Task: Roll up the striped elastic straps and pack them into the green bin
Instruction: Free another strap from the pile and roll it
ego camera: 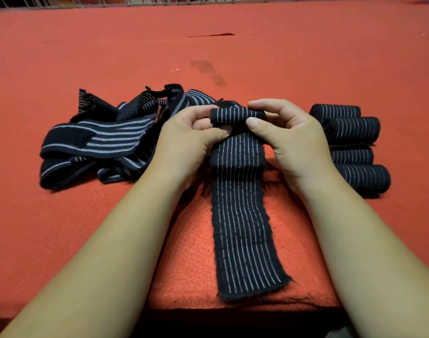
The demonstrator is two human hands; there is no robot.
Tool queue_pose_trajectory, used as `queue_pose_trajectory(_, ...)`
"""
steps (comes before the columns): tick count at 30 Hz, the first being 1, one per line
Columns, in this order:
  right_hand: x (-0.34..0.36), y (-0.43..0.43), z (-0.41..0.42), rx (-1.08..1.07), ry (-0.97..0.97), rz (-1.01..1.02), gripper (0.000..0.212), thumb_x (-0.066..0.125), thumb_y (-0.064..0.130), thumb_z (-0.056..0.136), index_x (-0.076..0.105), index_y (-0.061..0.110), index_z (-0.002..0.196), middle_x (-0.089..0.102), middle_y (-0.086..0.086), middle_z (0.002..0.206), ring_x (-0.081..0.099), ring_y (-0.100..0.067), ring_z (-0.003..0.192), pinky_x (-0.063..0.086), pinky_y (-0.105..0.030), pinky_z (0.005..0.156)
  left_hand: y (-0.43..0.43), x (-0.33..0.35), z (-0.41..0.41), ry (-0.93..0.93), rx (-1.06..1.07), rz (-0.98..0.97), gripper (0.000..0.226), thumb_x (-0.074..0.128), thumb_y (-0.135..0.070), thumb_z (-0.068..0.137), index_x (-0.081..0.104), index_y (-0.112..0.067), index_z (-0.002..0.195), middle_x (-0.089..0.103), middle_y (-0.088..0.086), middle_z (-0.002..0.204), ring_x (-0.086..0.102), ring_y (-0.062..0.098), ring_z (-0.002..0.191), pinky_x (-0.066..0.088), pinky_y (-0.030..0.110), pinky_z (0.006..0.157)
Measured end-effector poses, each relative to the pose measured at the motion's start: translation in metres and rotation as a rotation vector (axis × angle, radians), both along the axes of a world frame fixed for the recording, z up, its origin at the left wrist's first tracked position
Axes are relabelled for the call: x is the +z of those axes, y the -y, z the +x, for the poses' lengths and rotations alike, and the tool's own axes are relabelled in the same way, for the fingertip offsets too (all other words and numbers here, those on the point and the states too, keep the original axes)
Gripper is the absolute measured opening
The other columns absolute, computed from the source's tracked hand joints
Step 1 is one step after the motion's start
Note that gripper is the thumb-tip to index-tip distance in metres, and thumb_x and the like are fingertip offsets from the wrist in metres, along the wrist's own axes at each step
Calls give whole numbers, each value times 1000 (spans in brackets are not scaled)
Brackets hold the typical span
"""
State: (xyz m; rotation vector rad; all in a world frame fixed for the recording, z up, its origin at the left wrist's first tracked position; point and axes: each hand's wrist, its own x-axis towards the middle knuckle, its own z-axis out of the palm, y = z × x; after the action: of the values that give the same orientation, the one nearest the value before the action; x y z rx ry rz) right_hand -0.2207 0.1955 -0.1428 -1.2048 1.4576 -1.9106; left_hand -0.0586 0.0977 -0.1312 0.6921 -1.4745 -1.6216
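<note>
Strap [240, 228] lies flat on the red tabletop [233, 57], its loose end near the front edge. L grip [184, 140] & R grip [291, 140] both pinch its rolled-up top end, fingers curled round it. Lots of open room behind, up to the far wire rail [159, 1]. Count: 4 rolled straps [355, 130] just beside R grip, 1 messy pile [98, 140] on the L; can't tell how many are in it.

Rolled straps [355, 130] partly behind right hand [291, 142]

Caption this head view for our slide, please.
Left hand and right hand roll striped strap between loose pile and finished rolls.
</note>
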Motion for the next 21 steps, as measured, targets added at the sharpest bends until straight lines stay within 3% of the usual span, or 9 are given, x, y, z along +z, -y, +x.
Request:
queue_pose_trajectory(2,-1,1,1,-8,-12,8,27,78,2,92,80,17,115,81,-6,106,75,-16,101,62,-35,94,-1,1,1,45,58,-49,46,76,12,87,72,-13,125,83,6,99,80,18,85,58,24,62)
queue_pose_trajectory(4,-1,2,1,-14,-29,12,28,79,1,92,80,18,114,81,-4,105,75,-16,101,62,-37,96,-1,0,1,101,128,-102,40,81,5,86,75,-19,118,83,-1,93,79,13,80,55,21,58)
queue_pose_trajectory(9,0,1,1,-8,-35,2,32,77,0,93,78,20,118,79,1,101,73,-11,97,59,-30,89,2,-5,-1,173,266,-184,19,90,-10,80,84,-20,96,83,-2,87,81,20,89,66,45,85)
queue_pose_trajectory(13,-1,5,0,-21,-7,38,40,78,4,94,74,17,132,78,1,107,73,-10,100,59,-27,89,-1,-1,1,139,221,-186,16,88,-8,86,86,-15,100,84,1,89,82,19,90,66,40,86)
queue_pose_trajectory(18,1,1,0,-28,-6,74,30,76,5,97,78,15,125,81,0,112,77,-7,96,59,-22,82,-2,2,5,122,130,-144,19,84,-9,90,86,-14,108,84,4,95,82,18,90,60,27,71)
queue_pose_trajectory(21,-1,2,-2,-31,-1,84,28,77,6,96,79,17,122,81,-2,111,77,-12,97,61,-29,86,-2,3,5,90,104,-103,19,80,-9,94,85,-14,112,84,6,98,82,20,90,59,27,65)
